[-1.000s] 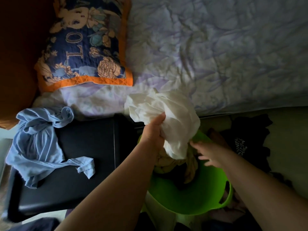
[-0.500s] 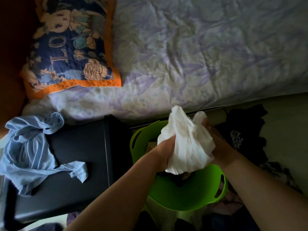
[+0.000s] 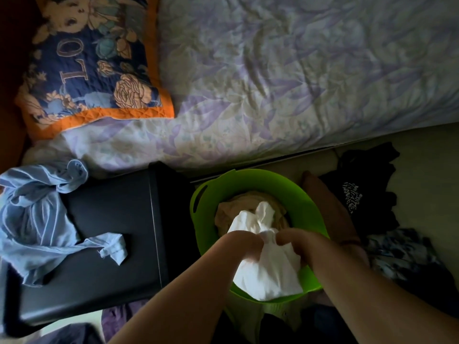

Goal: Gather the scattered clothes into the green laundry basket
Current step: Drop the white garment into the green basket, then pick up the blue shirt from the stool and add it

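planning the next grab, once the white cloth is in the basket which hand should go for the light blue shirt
Left. The light blue shirt lies on the black case, on the left hand's side of the green laundry basket. The right hand would have to cross over. Both hands now grip the white cloth.

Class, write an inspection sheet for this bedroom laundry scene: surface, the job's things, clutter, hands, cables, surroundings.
Surface: black trunk lid, blue shirt draped on it.
Job's things: green laundry basket holding beige cloth; white garment pushed in on top.
Clutter: black printed garment and patterned cloth on the floor.
Hands: left hand and right hand both grip the white garment.
Cables: nothing seen.
Surroundings: bed with floral sheet, navy and orange pillow.
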The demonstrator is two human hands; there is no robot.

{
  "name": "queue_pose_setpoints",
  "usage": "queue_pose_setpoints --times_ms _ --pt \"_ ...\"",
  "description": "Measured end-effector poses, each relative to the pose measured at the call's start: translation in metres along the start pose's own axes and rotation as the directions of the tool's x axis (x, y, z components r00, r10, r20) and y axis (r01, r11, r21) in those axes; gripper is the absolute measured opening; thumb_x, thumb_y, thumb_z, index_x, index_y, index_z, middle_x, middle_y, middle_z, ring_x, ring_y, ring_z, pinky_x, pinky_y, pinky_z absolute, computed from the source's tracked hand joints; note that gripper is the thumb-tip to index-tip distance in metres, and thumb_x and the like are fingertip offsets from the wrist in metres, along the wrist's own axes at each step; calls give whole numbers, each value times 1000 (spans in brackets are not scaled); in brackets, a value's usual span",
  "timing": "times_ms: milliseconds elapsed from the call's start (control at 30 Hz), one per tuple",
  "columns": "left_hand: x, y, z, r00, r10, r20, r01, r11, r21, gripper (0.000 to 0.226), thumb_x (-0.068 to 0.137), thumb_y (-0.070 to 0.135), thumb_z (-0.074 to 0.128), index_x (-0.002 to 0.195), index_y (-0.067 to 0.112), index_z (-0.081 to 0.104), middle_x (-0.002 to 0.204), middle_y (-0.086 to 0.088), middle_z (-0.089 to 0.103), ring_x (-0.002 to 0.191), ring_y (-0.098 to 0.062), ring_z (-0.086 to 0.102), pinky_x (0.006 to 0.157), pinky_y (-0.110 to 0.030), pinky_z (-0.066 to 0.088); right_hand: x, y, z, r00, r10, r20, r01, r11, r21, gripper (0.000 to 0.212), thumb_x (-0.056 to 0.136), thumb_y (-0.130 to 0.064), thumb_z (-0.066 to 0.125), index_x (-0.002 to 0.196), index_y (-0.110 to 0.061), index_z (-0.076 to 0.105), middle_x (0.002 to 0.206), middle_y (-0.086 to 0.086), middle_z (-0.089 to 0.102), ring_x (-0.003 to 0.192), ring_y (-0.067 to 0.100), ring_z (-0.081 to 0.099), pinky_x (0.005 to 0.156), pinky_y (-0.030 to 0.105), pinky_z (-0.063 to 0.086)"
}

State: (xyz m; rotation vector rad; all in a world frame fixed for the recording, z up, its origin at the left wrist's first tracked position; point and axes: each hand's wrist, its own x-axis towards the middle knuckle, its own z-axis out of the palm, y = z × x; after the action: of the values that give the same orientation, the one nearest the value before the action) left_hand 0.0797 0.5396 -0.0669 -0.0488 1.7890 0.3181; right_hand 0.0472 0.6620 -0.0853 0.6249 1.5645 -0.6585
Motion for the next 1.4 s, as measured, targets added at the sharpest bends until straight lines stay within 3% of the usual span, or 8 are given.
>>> queue_pose_setpoints --times_ms 167,333,400,667,833,1000,1233,1400 --pt "12 -11 12 986 14 -166 34 959 281 32 94 4 50 124 -3 55 129 -18 56 124 -35 51 103 -41 43 20 -3 24 992 -123 -9 123 992 -26 53 95 -31 51 143 -10 38 133 16 51 123 34 50 100 42 46" --pt "26 -24 26 909 102 -404 31 950 310 45 93 29 54 137 25 46 137 -8 47 135 -31 37 115 -50 23 41 -2 11 995 -3 -98 11 996 88 41 91 -27 56 128 -9 50 127 17 55 109 32 56 64 36 55" --pt "30 -31 27 888 88 -451 37 965 261 54 92 30 56 142 29 37 145 -9 38 139 -32 30 118 -52 17 47 -3 10 986 63 -152 -47 993 106 34 90 -22 57 121 -8 55 120 15 59 107 31 59 57 34 52" --pt "23 -60 16 875 -14 -485 24 1000 14 53 91 28 55 141 25 38 143 -11 43 133 -31 40 110 -42 33 41 -23 27 978 -81 -193 92 995 46 24 96 -19 43 109 -6 59 115 11 64 112 26 59 82 34 47" --pt "7 -92 10 851 -91 -517 27 991 -131 45 93 30 47 137 24 43 137 -10 49 127 -32 46 101 -42 40 26 -61 70 979 -159 -128 155 987 -43 43 97 -23 41 140 -19 40 98 3 69 89 16 63 62 23 43" --pt "-21 -146 3 824 -139 -549 -23 960 -279 41 94 26 45 134 20 47 132 -11 52 122 -32 49 97 -44 45 5 -106 125 946 -323 -39 313 936 -160 28 96 -31 42 120 -21 53 81 -1 66 67 12 60 63 23 40" --pt "-53 -254 10 665 -338 -666 -59 865 -498 35 92 23 46 125 24 56 122 -8 58 115 -28 54 86 -39 47 -28 -163 221 782 -623 5 605 757 -247 14 95 -20 47 93 -22 61 87 4 70 66 11 61 50 16 39" --pt "-74 -327 19 568 -492 -660 -12 797 -604 29 94 23 41 109 22 67 112 -8 61 104 -29 60 79 -38 49 -34 -191 272 746 -661 83 655 705 -273 23 95 -10 43 102 -16 64 87 5 69 64 7 58 44 7 39"
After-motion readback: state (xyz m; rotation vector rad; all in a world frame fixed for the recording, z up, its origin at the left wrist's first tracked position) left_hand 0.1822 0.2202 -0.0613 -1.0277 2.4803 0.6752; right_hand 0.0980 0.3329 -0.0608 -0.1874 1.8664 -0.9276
